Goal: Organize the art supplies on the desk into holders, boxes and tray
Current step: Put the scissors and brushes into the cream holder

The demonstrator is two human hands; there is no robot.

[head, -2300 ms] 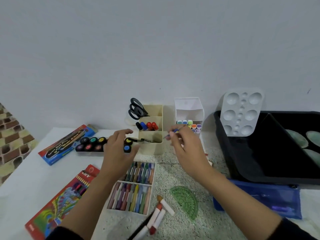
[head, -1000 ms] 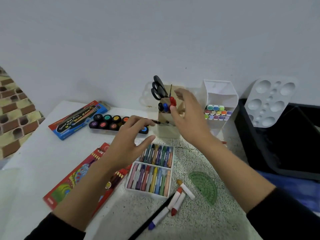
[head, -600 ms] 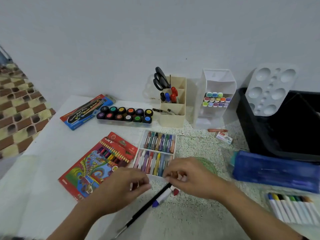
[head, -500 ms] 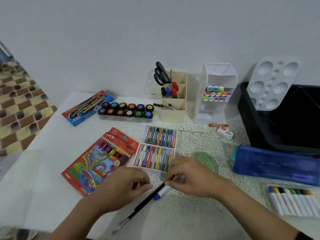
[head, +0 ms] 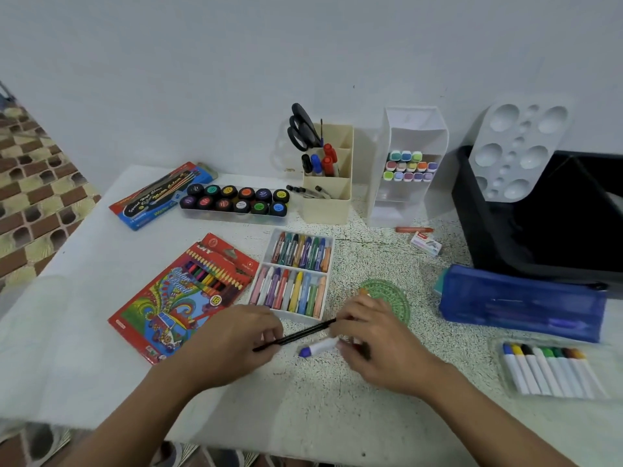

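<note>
My left hand [head: 232, 342] pinches a thin black brush [head: 300, 333] near the desk's front edge. My right hand [head: 377, 342] touches the brush's other end and closes over white crayon sticks [head: 318, 347]; one blue tip pokes out and the rest are hidden under the palm. Just behind lies the open crayon box [head: 296, 274]. At the back stand the beige holder [head: 327, 207] with markers and scissors [head: 300, 128], and the white holder [head: 404, 203] with pastel markers. The black tray [head: 478, 230] is at the right.
A green protractor [head: 387, 291] lies behind my right hand. A blue pencil case [head: 519, 301], a marker pack [head: 553, 369], a palette [head: 515, 153], an eraser box [head: 425, 243] and a red crayon [head: 414, 229] are on the right. The pencil box [head: 182, 294], paint pots [head: 236, 200] and watercolour box [head: 158, 193] are on the left.
Both hands left the beige holder and came down to the front of the desk. The black brush is now lifted and tilted between them, and my right hand covers the loose crayon sticks.
</note>
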